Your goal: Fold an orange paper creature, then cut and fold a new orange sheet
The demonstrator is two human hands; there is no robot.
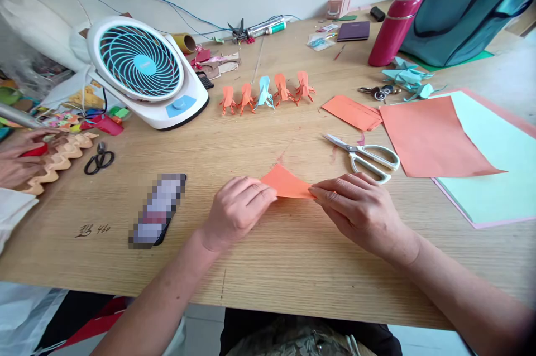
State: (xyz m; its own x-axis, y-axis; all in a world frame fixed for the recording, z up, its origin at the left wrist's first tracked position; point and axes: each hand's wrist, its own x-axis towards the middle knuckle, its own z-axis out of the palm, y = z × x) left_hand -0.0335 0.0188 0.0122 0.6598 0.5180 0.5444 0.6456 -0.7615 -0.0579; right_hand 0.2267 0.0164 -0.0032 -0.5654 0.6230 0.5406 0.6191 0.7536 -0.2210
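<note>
A small folded piece of orange paper (285, 181) lies on the wooden table (268, 267) in front of me. My left hand (237, 209) rests on its left edge with the fingers curled and pressed onto the paper. From the right, my right hand (355, 206) pinches the paper's right corner with closed fingers. Both hands hold the same piece flat against the table.
White-handled scissors (368, 156) lie just beyond my right hand. Orange (431, 135) and pale green sheets (494, 166) lie at right. A row of folded paper figures (268, 94), a fan (144, 68), a phone (158, 210), a red bottle (393, 29) and a teal bag (464, 4) stand around. Another person's hand (19, 158) is at far left.
</note>
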